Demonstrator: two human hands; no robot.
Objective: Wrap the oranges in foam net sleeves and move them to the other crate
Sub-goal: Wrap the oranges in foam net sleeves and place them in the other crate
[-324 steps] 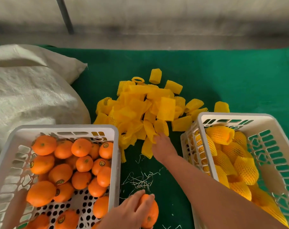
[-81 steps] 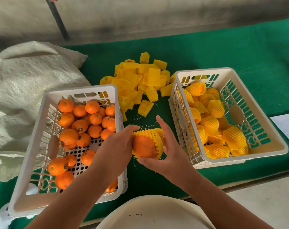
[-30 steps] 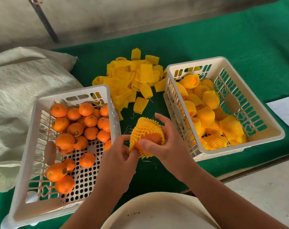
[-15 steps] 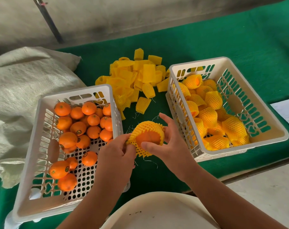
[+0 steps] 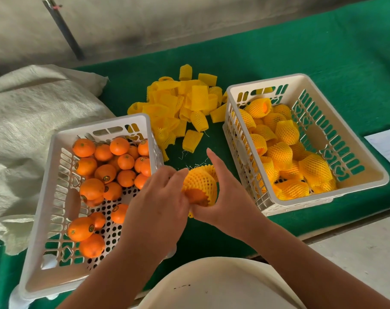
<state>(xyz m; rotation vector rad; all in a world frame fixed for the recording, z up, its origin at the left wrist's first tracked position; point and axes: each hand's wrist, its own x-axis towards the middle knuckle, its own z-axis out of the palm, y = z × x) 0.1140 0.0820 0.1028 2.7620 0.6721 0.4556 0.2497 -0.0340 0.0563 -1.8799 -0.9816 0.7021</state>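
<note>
Between the two crates I hold an orange (image 5: 197,196) mostly covered by a yellow foam net sleeve (image 5: 200,180). My right hand (image 5: 225,192) cups it from the right and below, index finger raised. My left hand (image 5: 160,201) pinches the sleeve's left edge at the fruit. The white left crate (image 5: 53,188) holds several bare oranges (image 5: 104,172). The white right crate (image 5: 356,139) holds several sleeved oranges (image 5: 281,152).
A pile of loose yellow sleeves (image 5: 182,108) lies on the green table cover (image 5: 301,63) behind the crates. A pale woven sack (image 5: 33,114) fills the left side. A white sheet (image 5: 388,146) lies at the right edge. The table's front edge runs just below the right crate.
The sleeve has been pulled further over the orange, and the fruit has turned so its bare part now faces down toward me. Both hands stay on it between the crates.
</note>
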